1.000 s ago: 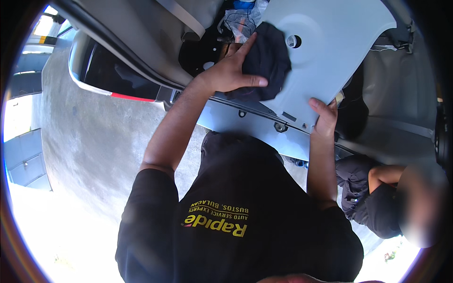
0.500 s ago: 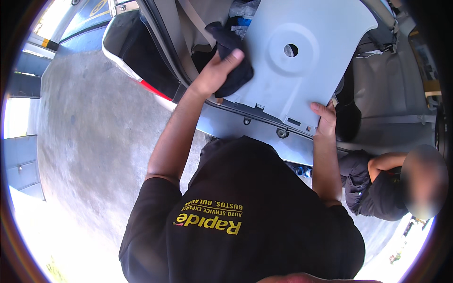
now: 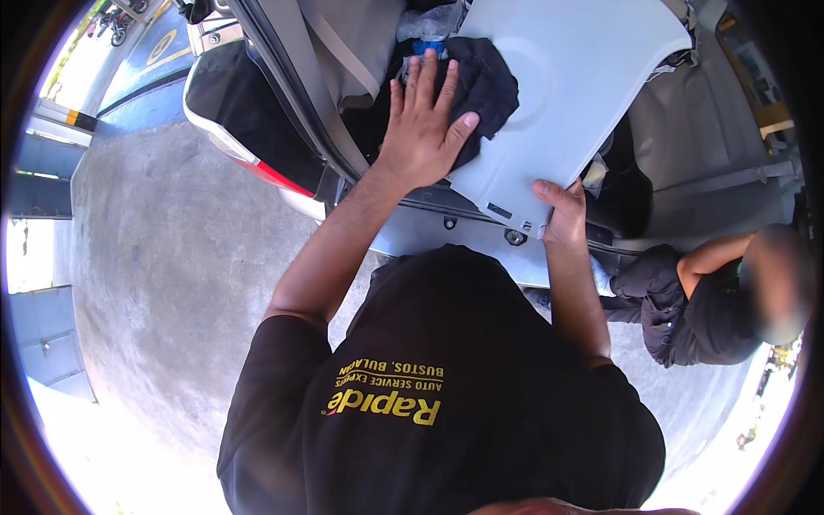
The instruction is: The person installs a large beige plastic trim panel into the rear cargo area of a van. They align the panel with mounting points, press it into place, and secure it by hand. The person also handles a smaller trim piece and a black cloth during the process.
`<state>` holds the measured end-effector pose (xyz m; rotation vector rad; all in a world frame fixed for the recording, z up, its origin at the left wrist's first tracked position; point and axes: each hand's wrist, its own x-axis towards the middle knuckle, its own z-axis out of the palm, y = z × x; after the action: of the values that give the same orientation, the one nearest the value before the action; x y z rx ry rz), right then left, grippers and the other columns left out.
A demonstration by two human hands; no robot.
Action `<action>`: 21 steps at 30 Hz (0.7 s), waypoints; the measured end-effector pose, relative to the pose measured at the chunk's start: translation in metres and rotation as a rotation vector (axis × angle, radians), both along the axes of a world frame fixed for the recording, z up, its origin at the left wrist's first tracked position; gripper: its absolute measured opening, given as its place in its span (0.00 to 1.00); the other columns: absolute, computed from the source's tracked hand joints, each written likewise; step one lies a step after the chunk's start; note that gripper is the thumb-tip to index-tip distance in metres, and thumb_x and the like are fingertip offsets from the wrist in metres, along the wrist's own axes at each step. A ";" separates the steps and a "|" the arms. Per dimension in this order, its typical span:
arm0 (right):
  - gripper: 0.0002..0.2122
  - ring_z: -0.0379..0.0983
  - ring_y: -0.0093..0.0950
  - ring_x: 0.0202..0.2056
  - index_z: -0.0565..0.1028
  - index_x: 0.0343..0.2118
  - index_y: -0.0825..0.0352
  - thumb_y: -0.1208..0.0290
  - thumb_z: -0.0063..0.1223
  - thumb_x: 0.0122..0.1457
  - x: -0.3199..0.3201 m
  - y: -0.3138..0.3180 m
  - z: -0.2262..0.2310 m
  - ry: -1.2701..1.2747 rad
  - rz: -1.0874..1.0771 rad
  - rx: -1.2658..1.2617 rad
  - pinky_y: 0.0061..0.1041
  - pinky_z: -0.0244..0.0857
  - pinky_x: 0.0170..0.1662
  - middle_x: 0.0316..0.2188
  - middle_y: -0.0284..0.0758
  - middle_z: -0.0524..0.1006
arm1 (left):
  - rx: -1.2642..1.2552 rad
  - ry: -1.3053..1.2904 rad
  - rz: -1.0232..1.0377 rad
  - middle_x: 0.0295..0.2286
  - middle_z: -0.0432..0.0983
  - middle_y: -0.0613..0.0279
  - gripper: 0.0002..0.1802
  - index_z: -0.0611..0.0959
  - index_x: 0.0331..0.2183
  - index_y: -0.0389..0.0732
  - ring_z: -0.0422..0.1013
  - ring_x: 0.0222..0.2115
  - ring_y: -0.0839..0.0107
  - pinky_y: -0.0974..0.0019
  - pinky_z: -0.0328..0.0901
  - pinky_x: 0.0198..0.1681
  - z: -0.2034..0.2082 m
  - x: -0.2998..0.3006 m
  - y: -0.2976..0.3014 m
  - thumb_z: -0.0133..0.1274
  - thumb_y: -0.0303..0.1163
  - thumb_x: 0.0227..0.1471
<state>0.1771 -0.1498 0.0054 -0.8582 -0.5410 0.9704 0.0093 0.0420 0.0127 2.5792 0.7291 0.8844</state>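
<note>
**One head-worn fisheye view, looking steeply down**

Single view: the left of two side-by-side cameras on the person's head. Faces downward and forward over the person's own chest and dark shirt (image 3: 446, 403). Near range: the left hand (image 3: 422, 129) and right hand (image 3: 562, 206) sit in the upper middle of the frame, forearms rising from below. Beyond the grip, a grey panel (image 3: 584, 94); left of the grip, concrete floor (image 3: 163, 283). Edges bend at the rim. No second view shown.

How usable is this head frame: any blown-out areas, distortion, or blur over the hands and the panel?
Head view: sunlight blows out the lower-left and lower-right rim; fisheye bends the car body edges; left hand on the dark cloth and right hand gripping the grey panel are sharp and evenly lit; a co-worker's face at right is blurred.
</note>
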 end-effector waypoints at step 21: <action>0.22 0.81 0.34 0.42 0.75 0.50 0.75 0.77 0.63 0.50 0.044 0.008 -0.002 -0.143 -0.152 0.075 0.34 0.74 0.50 0.41 0.42 0.82 | -0.418 -0.228 -0.271 0.70 0.49 0.51 0.34 0.69 0.65 0.40 0.43 0.71 0.47 0.44 0.40 0.73 -0.010 0.018 0.066 0.39 0.54 0.70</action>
<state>0.2213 -0.1422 0.0030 -0.8919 -0.6212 0.7501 0.0271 0.1080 0.0024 2.1034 0.4295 0.8204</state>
